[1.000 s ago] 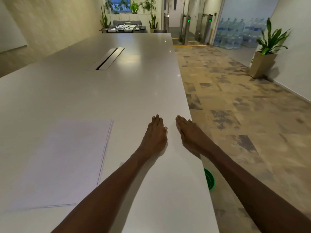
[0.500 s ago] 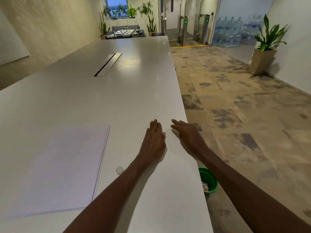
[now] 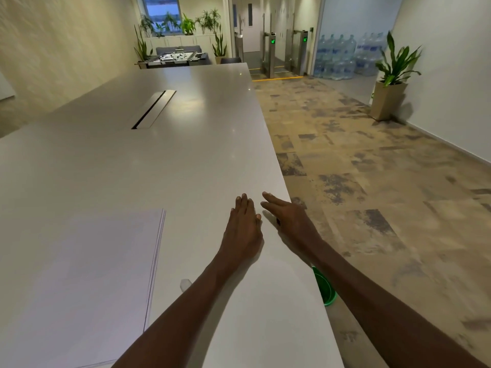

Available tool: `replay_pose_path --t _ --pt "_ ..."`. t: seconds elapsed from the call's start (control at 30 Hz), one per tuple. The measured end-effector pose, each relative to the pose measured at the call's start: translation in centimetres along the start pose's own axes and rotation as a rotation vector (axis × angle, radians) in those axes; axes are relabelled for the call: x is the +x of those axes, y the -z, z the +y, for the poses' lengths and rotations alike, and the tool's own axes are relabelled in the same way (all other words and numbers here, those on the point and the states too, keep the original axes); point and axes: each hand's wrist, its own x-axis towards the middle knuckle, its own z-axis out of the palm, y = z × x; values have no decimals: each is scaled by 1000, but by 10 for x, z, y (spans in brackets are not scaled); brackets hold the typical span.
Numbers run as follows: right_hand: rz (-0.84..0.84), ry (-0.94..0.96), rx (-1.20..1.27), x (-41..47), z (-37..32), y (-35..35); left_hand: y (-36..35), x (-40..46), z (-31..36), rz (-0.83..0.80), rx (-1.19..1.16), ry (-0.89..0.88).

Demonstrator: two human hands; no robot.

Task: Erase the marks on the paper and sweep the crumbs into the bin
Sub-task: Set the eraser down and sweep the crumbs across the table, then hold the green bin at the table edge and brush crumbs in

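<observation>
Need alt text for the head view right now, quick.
Both hands, left hand flat and right hand at the edge, lie open on the white table near the green bin on the floor. Paper lies left.

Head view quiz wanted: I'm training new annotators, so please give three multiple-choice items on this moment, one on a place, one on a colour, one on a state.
1. Where is the stack of white paper sheets on the long white table?
A. left of both hands
B. between the hands
C. on the floor

2. What colour is the round plastic bin on the floor by the table's edge?
A. red
B. green
C. black

3. How is the left hand?
A. curled round an eraser
B. fist raised
C. fingers straight, flat on the table

Answers:
1 A, the sheets lie to the left of the left forearm.
2 B, its green rim shows under the right forearm, behind the right hand.
3 C, the fingers lie straight on the tabletop, holding nothing.
</observation>
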Motion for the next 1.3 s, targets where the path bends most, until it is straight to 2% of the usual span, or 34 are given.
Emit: replay_pose_path --t 0.4,0.53,0.73,1.0,1.3 --pt "72 26 -80 -2 -7 7 -2 8 1 18 -22 1" --pt "63 121 -88 4 -4 8 -2 11 6 15 -37 24" --pt "107 64 38 -2 8 36 -8 15 27 20 40 65" --pt "185 13 181 -30 91 101 -39 21 95 66 35 118" --pt "142 -55 251 -62 181 135 -117 39 166 108 30 110"
